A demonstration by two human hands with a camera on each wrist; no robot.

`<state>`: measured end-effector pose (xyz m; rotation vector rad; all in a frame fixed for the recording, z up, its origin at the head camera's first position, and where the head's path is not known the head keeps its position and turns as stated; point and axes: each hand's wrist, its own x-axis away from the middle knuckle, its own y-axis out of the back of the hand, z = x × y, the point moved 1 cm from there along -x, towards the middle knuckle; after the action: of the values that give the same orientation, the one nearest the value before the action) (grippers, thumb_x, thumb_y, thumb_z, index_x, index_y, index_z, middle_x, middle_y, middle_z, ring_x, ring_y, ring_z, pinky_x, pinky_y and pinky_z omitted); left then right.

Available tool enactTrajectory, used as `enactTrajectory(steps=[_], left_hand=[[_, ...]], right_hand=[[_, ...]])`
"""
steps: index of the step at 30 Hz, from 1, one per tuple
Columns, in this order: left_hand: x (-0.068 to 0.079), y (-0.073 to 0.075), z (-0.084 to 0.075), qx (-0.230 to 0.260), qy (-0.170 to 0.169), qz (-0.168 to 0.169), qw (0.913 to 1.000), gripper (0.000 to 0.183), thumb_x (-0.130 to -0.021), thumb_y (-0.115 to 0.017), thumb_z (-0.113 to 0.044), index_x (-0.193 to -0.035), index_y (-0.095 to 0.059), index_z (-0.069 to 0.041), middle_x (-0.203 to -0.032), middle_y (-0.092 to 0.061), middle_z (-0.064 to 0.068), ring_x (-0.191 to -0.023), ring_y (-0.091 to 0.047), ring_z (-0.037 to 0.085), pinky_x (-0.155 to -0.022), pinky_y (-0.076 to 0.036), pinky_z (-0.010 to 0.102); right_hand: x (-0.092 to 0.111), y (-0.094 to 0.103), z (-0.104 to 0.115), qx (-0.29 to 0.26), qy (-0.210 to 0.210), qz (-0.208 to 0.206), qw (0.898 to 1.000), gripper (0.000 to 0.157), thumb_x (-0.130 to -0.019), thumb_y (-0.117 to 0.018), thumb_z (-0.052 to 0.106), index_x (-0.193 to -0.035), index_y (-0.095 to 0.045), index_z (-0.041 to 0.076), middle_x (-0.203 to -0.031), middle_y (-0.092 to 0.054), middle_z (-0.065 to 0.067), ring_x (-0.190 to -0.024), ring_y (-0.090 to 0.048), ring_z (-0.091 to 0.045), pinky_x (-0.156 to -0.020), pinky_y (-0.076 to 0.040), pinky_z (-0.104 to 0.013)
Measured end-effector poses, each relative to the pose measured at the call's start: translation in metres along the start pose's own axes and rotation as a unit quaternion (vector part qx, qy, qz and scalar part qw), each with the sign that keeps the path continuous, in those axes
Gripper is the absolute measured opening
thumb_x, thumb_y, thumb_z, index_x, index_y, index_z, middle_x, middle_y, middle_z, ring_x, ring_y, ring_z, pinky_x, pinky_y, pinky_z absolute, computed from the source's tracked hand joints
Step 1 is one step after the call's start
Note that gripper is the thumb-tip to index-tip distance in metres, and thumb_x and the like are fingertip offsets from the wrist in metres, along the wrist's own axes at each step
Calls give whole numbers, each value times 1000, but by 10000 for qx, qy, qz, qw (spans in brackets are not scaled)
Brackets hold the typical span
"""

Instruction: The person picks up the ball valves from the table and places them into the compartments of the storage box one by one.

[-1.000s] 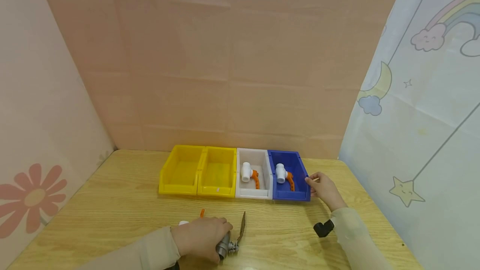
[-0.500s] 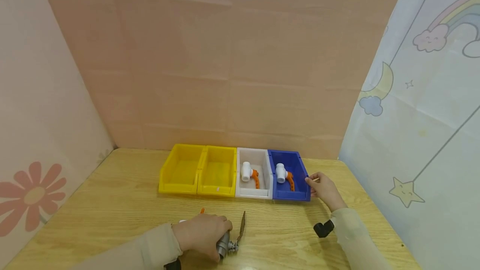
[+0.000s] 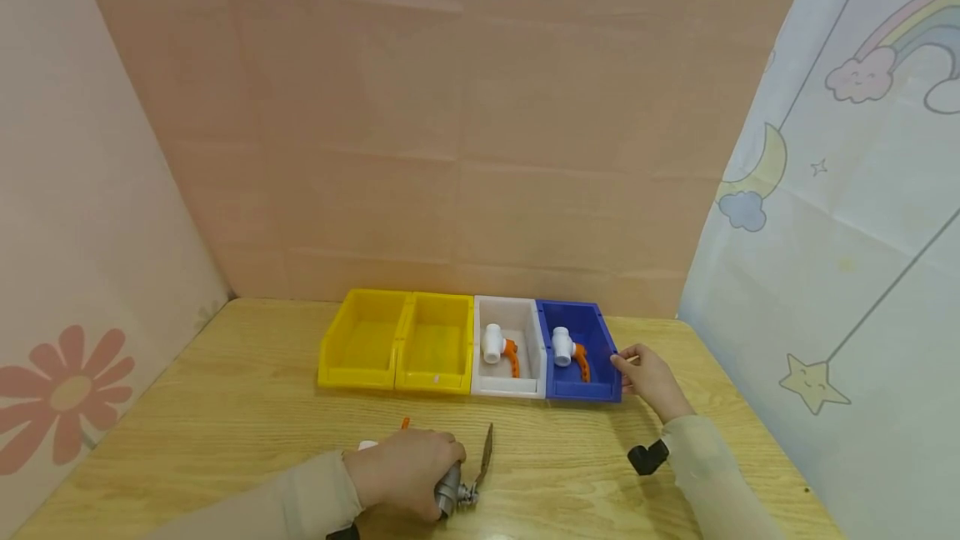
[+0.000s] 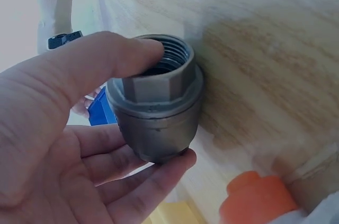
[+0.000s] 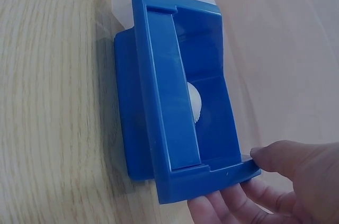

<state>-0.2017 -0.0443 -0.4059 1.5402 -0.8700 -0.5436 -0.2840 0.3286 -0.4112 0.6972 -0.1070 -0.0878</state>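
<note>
My left hand (image 3: 408, 469) grips a grey metal ball valve (image 3: 448, 492) low over the front of the table, its flat lever pointing up and away. In the left wrist view the thumb lies over the valve's threaded opening, with fingers round the far side of the body. At the right end of the bin row, my right hand (image 3: 652, 380) pinches the side rim of a blue bin (image 5: 169, 91), thumb on top and fingers beneath. Inside that bin lies a white plastic valve (image 3: 562, 348) with an orange handle. A similar white valve (image 3: 493, 345) lies in the white bin (image 3: 508, 387).
Two yellow bins (image 3: 356, 377) stand left of the white one, all in a row by the back wall. Partly hidden behind my left hand is a white piece (image 3: 367, 445) with an orange part (image 4: 257, 200). Cloth walls (image 3: 450, 107) enclose the table.
</note>
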Motion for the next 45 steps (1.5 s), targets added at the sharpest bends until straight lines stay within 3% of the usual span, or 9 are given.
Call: enactTrajectory(steps=[15,21,30,35,40,45], left_hand=[[7,3,4,725,-16,-244,9971,50,-63,-84,-17,-109,-64,-10,-89,-58,-11,-72,-47,0,-65,-44,16],[10,14,8,917,161,-354,9950,55,-61,-86,-16,-111,-65,-8,-92,-61,-9,-73,-49,0,-64,-45,17],[15,55,19,1249,690,-609,9879,61,-62,-87,-18,-117,-64,-7,-97,-63,-4,-74,-53,5,-62,-46,21],[17,77,31,1569,1016,-862,9786,62,-64,-87,-15,-119,-61,-2,-103,-64,3,-79,-57,13,-66,-51,28],[12,88,45,1745,1424,-1220,9666,62,-63,-88,-13,-118,-61,-2,-104,-65,5,-83,-58,17,-68,-53,33],[4,88,57,1876,1810,-1317,9564,61,-66,-87,-14,-120,-61,-4,-103,-64,3,-81,-59,15,-69,-53,31]], right_hand=[[-3,-1,-2,16,-111,-11,9999,38,-101,-51,25,-119,-45,-8,-96,-58,-20,-78,-60,-26,-70,-56,-38],[-4,-1,-1,-29,-59,-5,10000,37,-101,-51,23,-119,-45,-9,-94,-58,-18,-78,-60,-26,-70,-57,-38],[-4,-1,-2,-41,-74,-14,10000,36,-101,-51,22,-118,-45,-8,-93,-58,-18,-77,-60,-25,-70,-57,-38],[-4,-1,-2,-27,-25,-14,10000,35,-101,-51,22,-118,-45,-8,-91,-58,-16,-76,-60,-26,-70,-57,-39],[-4,0,-2,41,59,-35,10000,36,-100,-51,22,-118,-45,-8,-89,-58,-16,-76,-61,-28,-69,-56,-39],[-3,0,-2,43,65,-20,10000,37,-101,-51,23,-119,-45,-8,-88,-58,-15,-76,-61,-28,-69,-56,-39]])
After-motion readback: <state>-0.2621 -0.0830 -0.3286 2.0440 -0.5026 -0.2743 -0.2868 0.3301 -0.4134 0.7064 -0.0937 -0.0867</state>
